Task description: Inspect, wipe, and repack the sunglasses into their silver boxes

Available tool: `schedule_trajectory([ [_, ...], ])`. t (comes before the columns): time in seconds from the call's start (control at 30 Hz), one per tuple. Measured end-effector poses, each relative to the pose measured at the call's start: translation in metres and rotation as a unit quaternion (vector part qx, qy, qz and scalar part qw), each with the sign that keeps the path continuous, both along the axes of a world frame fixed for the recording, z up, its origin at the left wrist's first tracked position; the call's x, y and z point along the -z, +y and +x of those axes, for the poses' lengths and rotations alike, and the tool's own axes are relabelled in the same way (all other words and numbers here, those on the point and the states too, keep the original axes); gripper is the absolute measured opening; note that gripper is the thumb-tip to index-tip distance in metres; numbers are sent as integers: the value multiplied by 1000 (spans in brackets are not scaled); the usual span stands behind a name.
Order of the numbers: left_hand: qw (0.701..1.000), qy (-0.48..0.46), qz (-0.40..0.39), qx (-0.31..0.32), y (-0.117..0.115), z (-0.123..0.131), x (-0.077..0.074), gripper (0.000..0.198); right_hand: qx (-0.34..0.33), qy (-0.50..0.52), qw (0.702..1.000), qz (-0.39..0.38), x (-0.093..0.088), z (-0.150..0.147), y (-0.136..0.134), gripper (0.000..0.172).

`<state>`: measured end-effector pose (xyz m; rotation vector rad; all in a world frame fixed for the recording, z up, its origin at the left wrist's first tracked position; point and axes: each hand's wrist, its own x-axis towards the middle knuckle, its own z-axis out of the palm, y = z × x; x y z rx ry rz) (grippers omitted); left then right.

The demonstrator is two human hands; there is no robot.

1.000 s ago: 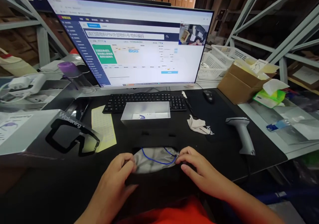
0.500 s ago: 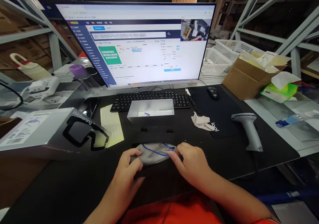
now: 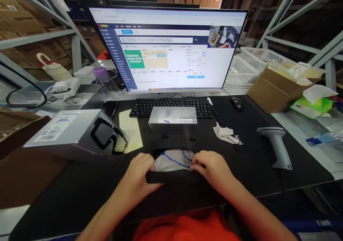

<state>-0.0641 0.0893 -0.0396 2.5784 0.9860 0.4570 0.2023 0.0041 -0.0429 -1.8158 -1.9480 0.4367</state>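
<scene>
A grey cloth drawstring pouch (image 3: 171, 161) with a blue cord lies low in front of me, set in a dark opening with a black rim behind it. The fingers of my left hand (image 3: 140, 171) bend over the pouch's left end, while the thumb stretches away below it. At the right end, my right hand (image 3: 210, 164) pinches the cloth near the cord. Beyond the pouch stands an open silver-grey box (image 3: 173, 118), a white sheet showing inside. To the left sits a grey carton (image 3: 80, 134) marked "Wakening" with a picture of goggles.
A black keyboard (image 3: 136, 109) lies under the monitor (image 3: 171, 62). Yellow sticker sheet (image 3: 130, 132) is left of the silver box. To the right are a beige cloth (image 3: 226, 133), a mouse (image 3: 236, 104), a barcode scanner (image 3: 277, 146) and a cardboard box (image 3: 278, 91).
My left thumb has come off the pouch and spread outward, and its fingers now bend over the left end. My right hand stays at the right end. The view has shifted slightly left.
</scene>
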Motion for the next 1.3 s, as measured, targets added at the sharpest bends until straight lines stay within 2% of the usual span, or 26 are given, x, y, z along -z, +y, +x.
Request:
schedule_trajectory([
  [0.1,996,81,-15,34,11,5,-13,39,-79,24,996,-12,-6,7,-2,8],
  [0.17,991,114,-27,63,17,5,-18,44,-102,52,993,-34,-13,8,-7,10],
  [0.23,987,129,-31,88,20,4,-20,47,-61,97,992,-46,-16,7,-13,22],
  [0.3,988,121,-36,86,19,1,-19,47,32,169,984,-52,-14,3,-17,23],
  [0.37,994,90,-54,43,16,-4,-15,41,108,233,965,-53,-5,-2,-19,12],
  [0.4,996,65,-58,10,13,-6,-12,43,130,247,959,-48,-1,-4,-18,14],
  [0.5,998,-2,-21,-53,1,-11,2,61,159,220,963,3,10,-11,-15,20],
  [0.6,997,-40,49,-43,-9,-13,15,62,166,172,970,54,12,-17,-15,16],
  [0.67,996,-58,62,-26,-14,-13,19,62,162,147,973,72,12,-21,-16,18],
  [0.8,992,-115,52,6,-20,-14,20,47,145,73,979,120,16,-28,-20,21],
  [0.93,986,-163,30,-6,-26,-12,20,33,141,44,974,173,22,-31,-23,20],
  [1.0,987,-163,10,-16,-28,-8,23,43,138,48,969,198,23,-32,-23,19],
  [1.13,989,-141,-1,-35,-25,1,37,86,119,44,960,248,24,-35,-25,19],
  [1.2,989,-138,4,-42,-20,2,45,90,107,58,961,249,22,-34,-25,23],
  [1.3,987,-147,7,-62,-14,0,51,87,104,125,965,207,17,-23,-25,19],
])
